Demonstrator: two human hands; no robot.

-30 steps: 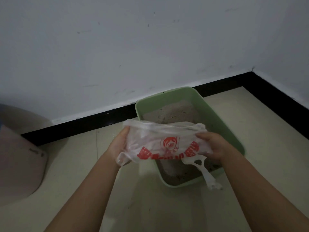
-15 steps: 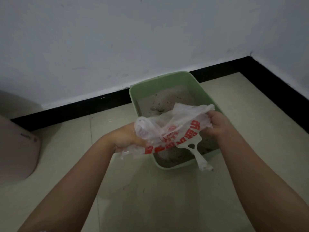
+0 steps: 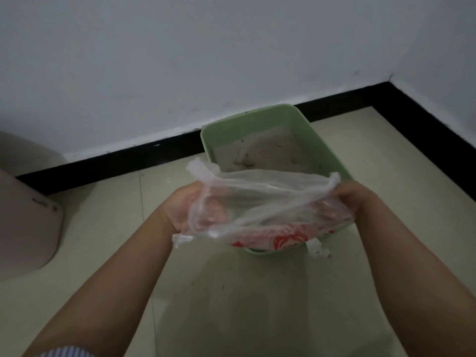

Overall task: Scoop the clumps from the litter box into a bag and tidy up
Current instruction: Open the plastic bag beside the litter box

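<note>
Change vs half a second back: the thin translucent plastic bag with red print (image 3: pixel 262 207) was bunched and twisted between the hands, now it is stretched wide and its mouth is pulled open toward the camera. Red print has shifted to the underside, low edge. Bag is held just above the near end of the pale green rectangular plastic litter box (image 3: pixel 332 148), which sits on the floor against the black skirting (image 3: pixel 116 163).

Left hand (image 3: pixel 183 210): fingers curled round the bag's left rim, some seen through the film. Right hand (image 3: pixel 353 199): clamped on the right rim and handle loop. Hands are held well apart with the film taut between them.

Meaning for the task: judged as bag prep only. Mouth looks ready to receive, but no scooping is done; grey-beige litter (image 3: pixel 265 150) is lumpy and disturbed at the far end. White plastic scoop handle (image 3: pixel 316 247) is seen poking out over the near rim, below the bag; the scoop head is hidden by the bag.

Materials: bag film is thin, crinkled, limp, likely to collapse shut if one side is released. Box is rigid, smooth, round-cornered. Litter is granular. Floor is glossy cream tile (image 3: pixel 257 305). A pinkish rounded object (image 3: pixel 28 228) is seen at left; what it is cannot be told.
</note>
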